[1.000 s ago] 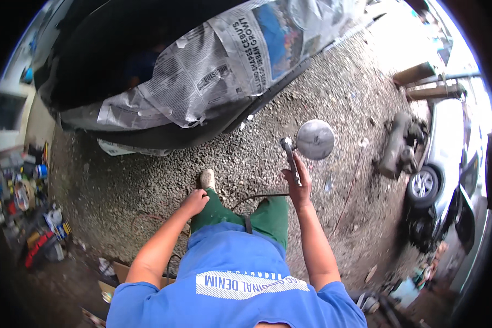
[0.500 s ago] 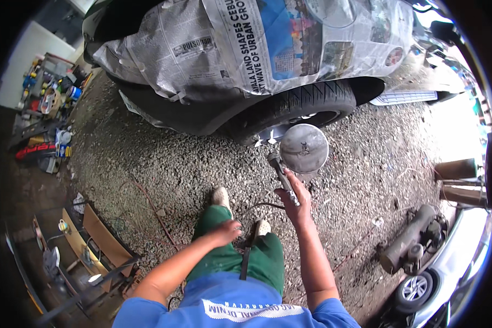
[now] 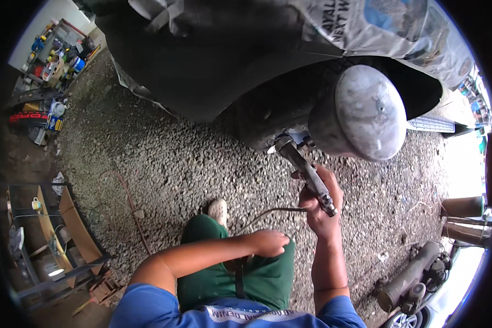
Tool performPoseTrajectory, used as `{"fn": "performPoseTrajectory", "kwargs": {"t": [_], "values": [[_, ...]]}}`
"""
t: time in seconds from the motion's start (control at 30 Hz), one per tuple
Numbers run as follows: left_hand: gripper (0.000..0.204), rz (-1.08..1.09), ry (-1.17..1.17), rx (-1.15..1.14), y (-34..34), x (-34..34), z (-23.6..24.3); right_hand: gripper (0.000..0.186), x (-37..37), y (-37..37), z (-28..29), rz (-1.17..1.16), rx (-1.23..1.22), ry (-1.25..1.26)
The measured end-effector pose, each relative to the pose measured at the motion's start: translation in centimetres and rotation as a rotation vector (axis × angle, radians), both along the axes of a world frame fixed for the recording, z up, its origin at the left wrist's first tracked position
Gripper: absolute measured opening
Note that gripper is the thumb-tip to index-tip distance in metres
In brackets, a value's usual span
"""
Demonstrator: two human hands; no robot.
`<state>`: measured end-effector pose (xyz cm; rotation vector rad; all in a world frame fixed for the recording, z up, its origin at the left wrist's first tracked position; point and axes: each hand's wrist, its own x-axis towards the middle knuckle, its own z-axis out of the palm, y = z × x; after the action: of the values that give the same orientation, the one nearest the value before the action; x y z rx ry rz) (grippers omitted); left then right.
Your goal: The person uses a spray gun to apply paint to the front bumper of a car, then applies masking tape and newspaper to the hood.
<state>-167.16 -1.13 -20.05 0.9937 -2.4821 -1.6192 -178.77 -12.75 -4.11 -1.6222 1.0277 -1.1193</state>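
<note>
In my right hand (image 3: 322, 197) is a metal spray gun (image 3: 306, 172), gripped around its handle. A round, grey-stained paint cup (image 3: 372, 112) rises from the gun, in front of the car's wheel arch. The gun's front end is close to the dark tyre (image 3: 265, 117); whether paint is coming out cannot be seen. My left hand (image 3: 270, 243) rests near my bent right knee, fingers curled in and nothing visible in them. Above the gun is the dark fender (image 3: 202, 65) of a car, with newspaper masking (image 3: 361, 33) taped over its upper part.
A thin hose (image 3: 268, 210) runs from near my right hand across the gravel (image 3: 164, 158). On the left stands a metal frame with boards (image 3: 82, 227); boxes and cans (image 3: 54, 63) lie beyond. A cylindrical compressor (image 3: 410, 279) lies at the lower right, beside a silver car (image 3: 459, 290).
I have crouched lower and nearer to the car. The spray gun has moved up close to the wheel arch. My left hand has shifted right, to my knee, its fingers now curled.
</note>
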Motion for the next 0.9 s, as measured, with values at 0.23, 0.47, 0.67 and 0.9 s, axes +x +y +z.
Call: {"fn": "performPoseTrajectory", "kwargs": {"t": [0.23, 0.47, 0.67, 0.9], "values": [[0.029, -0.067, -0.129, -0.118, -1.9, 0.4, -6.3, 0.078, 2.2, -1.0, -7.0, -0.011, -0.107, 0.031], [0.026, 0.009, -0.248, -0.337, 1.3, 2.7, -9.8, 0.070, 3.5, -1.0, -9.1, 0.028, -0.150, -0.058], [0.018, 0.139, -0.243, -0.563, 3.5, 2.0, -10.2, 0.064, 4.3, -0.8, -9.1, -0.001, -0.293, 0.000], [0.020, 0.136, -0.296, -0.617, 3.7, 2.7, -10.4, 0.055, 4.9, -1.3, -8.8, -0.035, -0.334, 0.029]]}}
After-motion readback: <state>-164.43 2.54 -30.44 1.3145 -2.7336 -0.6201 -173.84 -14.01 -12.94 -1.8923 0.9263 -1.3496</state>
